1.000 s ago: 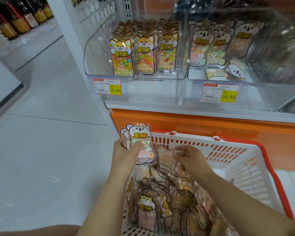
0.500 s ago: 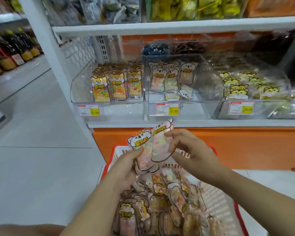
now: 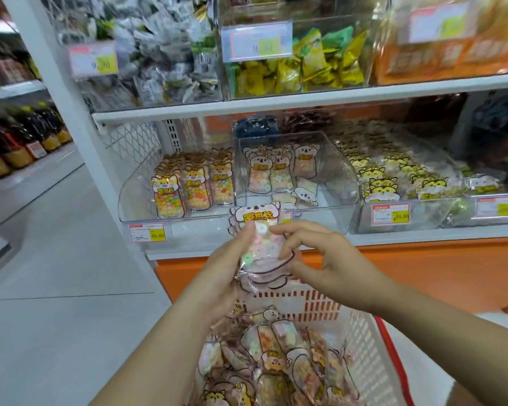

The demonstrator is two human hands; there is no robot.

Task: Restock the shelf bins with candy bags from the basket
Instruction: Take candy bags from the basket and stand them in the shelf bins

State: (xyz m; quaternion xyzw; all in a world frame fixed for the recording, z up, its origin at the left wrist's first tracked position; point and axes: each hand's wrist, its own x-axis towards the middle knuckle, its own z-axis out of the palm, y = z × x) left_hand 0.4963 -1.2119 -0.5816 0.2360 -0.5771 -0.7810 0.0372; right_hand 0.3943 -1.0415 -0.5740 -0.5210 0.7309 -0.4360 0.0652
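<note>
We see the left bin at the shelf's left end, with fox-print bags standing upright in rows and a price tag on its front. Left hand grips a small stack of candy bags, thumb across the front, bags upright, held above the basket's far rim and in front of the middle bin. That bin holds a few matching koala-print bags at the back, some lying flat. Right hand pinches the stack's right edge, index finger on the front, thumb underneath. Below the hands, the basket, white with a red rim, is piled with more bags. The right bin is packed with tiger-print bags.
</note>
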